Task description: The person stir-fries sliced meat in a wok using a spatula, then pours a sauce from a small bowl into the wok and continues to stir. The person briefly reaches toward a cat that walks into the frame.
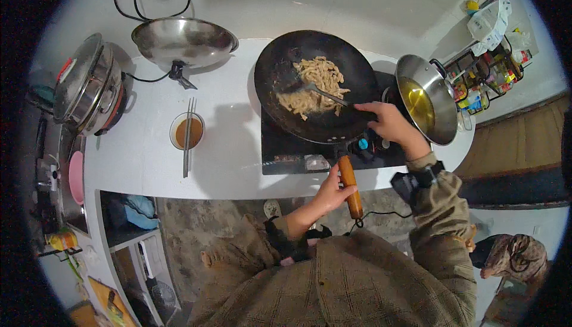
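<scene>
A black wok point(308, 130) stands on a black cooktop point(286, 159). In it lie cooked-looking strips of food point(321, 74), perhaps meat, in a heap that spreads towards the near left. My right hand point(386, 119) grips the dark handle of a spatula point(328, 94), whose blade rests in the wok against the left side of the food. With my left hand point(333, 190) I hold the wok's wooden handle point(350, 184), the thumb lying across it. At the wok's right, a steel pan point(440, 117) holds yellow oil point(416, 101).
Left on the white counter point(143, 157), metal chopsticks point(187, 148) lie across a bowl of brown sauce point(178, 137). Behind stands an empty-looking steel wok point(183, 43); a lidded steel pot point(89, 90) is far left. A rack of bottles point(487, 77) hangs at the right wall.
</scene>
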### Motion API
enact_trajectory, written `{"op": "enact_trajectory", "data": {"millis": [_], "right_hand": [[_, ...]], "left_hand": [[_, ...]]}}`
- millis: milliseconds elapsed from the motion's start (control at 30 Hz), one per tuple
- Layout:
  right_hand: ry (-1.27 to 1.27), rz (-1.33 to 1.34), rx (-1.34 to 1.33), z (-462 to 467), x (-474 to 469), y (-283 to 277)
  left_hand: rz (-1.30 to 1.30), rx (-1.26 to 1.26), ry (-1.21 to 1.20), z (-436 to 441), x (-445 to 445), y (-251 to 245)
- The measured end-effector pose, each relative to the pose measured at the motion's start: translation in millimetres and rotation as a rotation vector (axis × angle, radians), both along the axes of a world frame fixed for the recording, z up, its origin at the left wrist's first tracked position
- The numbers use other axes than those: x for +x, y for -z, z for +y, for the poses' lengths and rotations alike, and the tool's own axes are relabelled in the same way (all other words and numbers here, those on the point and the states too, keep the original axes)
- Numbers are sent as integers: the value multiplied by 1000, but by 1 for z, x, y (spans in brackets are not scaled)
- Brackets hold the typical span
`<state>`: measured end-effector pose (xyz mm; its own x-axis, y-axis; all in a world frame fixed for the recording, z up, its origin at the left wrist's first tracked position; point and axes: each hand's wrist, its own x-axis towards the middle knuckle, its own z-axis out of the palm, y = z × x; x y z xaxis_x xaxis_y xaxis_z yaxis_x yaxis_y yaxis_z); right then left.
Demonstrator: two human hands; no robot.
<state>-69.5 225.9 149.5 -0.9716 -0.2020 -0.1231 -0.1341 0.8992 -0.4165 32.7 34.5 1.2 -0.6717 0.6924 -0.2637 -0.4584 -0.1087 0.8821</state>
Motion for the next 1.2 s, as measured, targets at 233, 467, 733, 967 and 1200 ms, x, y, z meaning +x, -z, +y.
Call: {"op": "enact_trajectory", "data": {"millis": [233,467,733,967,1200], "right_hand": [[-6,47,377,8,65,-116],[130,-7,557,-9,31,-73],[372,-195,97,48,-14,-111],[115,-312,72,79,-104,-74],[212,-153,8,40,-53,-57]], "left_hand": [[32,0,11,3,-3,3],[-30,26,3,-1,-3,-6],[84,43,9,-1,-4,2],[90,66,22,-2,-7,4],[79,36,67,3,-5,20]]}}
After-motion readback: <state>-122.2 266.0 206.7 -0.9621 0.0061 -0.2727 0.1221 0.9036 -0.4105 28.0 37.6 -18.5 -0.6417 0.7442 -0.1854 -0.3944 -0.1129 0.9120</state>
